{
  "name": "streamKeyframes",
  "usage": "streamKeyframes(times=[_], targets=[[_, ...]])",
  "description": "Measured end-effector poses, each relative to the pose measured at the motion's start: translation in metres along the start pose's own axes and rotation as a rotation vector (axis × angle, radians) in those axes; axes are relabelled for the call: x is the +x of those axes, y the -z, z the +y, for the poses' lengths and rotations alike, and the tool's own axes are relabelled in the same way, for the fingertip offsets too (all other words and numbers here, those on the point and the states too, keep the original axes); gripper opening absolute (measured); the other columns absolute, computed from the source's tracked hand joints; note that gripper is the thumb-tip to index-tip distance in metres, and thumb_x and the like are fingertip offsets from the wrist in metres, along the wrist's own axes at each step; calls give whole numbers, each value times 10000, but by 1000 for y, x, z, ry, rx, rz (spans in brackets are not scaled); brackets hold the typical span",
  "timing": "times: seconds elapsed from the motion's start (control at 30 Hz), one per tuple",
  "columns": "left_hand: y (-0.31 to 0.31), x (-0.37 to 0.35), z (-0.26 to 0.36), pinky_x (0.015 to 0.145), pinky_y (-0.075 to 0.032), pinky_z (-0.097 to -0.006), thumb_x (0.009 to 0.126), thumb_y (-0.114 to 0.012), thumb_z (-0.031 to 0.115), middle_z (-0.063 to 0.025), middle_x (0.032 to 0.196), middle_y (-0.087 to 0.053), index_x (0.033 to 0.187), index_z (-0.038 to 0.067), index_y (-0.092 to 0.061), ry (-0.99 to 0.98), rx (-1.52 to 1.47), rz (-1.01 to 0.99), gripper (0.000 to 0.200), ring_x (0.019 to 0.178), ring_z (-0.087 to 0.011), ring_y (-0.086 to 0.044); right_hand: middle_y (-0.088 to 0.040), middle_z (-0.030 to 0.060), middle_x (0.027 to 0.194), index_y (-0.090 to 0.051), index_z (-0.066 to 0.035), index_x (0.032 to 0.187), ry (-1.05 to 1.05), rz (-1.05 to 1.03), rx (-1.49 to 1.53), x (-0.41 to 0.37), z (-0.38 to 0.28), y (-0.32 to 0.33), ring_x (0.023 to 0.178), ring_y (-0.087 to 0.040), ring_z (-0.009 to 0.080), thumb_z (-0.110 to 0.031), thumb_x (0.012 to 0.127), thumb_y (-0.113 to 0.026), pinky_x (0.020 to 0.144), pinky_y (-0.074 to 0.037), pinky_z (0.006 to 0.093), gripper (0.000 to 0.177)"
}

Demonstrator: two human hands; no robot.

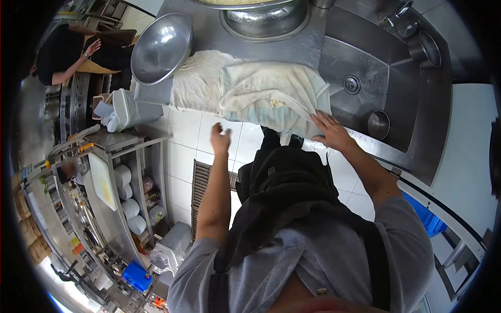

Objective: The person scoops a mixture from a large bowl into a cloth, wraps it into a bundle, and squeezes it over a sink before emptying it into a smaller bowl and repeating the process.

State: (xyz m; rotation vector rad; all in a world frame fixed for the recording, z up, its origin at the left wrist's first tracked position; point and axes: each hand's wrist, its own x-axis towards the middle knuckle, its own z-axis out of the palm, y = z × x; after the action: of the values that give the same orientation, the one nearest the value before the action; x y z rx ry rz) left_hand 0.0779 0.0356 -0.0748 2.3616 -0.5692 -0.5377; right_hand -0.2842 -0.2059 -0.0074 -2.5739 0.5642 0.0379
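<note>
A damp, whitish cloth [269, 91] lies folded on the steel counter, its front edge hanging over the side. Some pale crumbly bits show on it near the middle. My right hand [331, 131] rests at the cloth's right front corner, fingers on the fabric and thumb apart; whether it pinches the edge is unclear. My left hand [220, 139] is in the air just in front of the counter, fingers apart and holding nothing. A second cream towel [197, 83] lies beside and partly under the folded cloth, on its left.
A large steel bowl [162, 48] stands tilted at the left. Another bowl [266, 23] is at the back. The sink [360, 73] on the right holds a small pot [378, 125]. A person [65, 60] stands far left, near a bin [130, 110] and shelves [125, 148].
</note>
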Motion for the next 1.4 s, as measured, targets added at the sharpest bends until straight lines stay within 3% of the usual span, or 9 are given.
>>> streamKeyframes(times=[0.07,0.17,0.23,0.43,0.7,0.93,1.03,1.23,1.4], targets=[[-32,-13,14,1001,-399,-371,693,-763,75,-159,1282,-537,1356,24,-406,59,-135,-184,755,1183,-283,-510,-355,212,1438,-354,-92,1429,23,42,-16,0,-3,-3,1319,-369,368,-449,803,-664,1103,-294,461,784],[-52,-16,38,963,-405,-348,719,-754,102,-134,1272,-550,1333,39,-450,81,-621,-229,688,1156,-241,-516,-454,197,1359,-494,-48,1317,106,155,-12,-4,-13,-3,1271,-435,353,-311,825,-669,1089,-336,437,585],[-50,-9,40,894,-414,-322,763,-736,146,-98,1190,-595,1275,30,-520,478,-740,-423,567,1097,-196,-526,-484,178,1330,-549,-40,1236,146,199,-18,-6,-1,-15,1259,-451,336,-239,826,-658,1076,-355,437,468],[17,-50,25,743,-426,-238,814,-708,149,-42,951,-656,1061,-23,-612,413,-680,-382,316,794,-111,-567,-598,153,1165,-636,-28,1021,170,306,54,-11,8,-22,1192,-516,311,-68,849,-581,1047,-398,399,185],[104,-30,139,728,-510,-322,871,-616,39,-134,1003,-642,1266,26,-440,242,-908,-258,433,861,-198,-632,-627,185,757,-584,6,933,-434,441,561,13,-42,61,735,-645,358,-233,924,-570,660,-476,410,240],[97,66,246,745,-489,-301,816,-573,-68,-160,1015,-607,1351,49,-420,4,-1028,-274,568,863,-207,-601,-652,188,808,-607,-23,906,-604,403,598,94,27,84,729,-656,340,-280,895,-607,666,-478,397,257],[40,136,230,706,-450,-266,770,-595,-60,-85,921,-591,1284,41,-507,-14,-632,-258,531,785,-152,-550,-661,176,833,-626,-37,931,-576,590,409,120,59,62,780,-650,342,-285,886,-606,729,-497,400,253],[32,133,203,672,-417,-238,748,-620,-44,-9,814,-554,1117,12,-639,-215,-431,-217,374,722,-109,-487,-658,177,1036,-637,-71,1059,-743,337,341,110,33,76,977,-617,352,-339,854,-643,838,-485,432,338],[42,148,213,702,-458,-243,792,-610,3,-38,803,-606,1085,1,-662,-300,-226,-180,298,723,-122,-553,-366,218,1424,-315,-60,1439,-204,402,-217,99,-5,67,1278,-404,412,-458,718,-744,1041,-342,511,929]])
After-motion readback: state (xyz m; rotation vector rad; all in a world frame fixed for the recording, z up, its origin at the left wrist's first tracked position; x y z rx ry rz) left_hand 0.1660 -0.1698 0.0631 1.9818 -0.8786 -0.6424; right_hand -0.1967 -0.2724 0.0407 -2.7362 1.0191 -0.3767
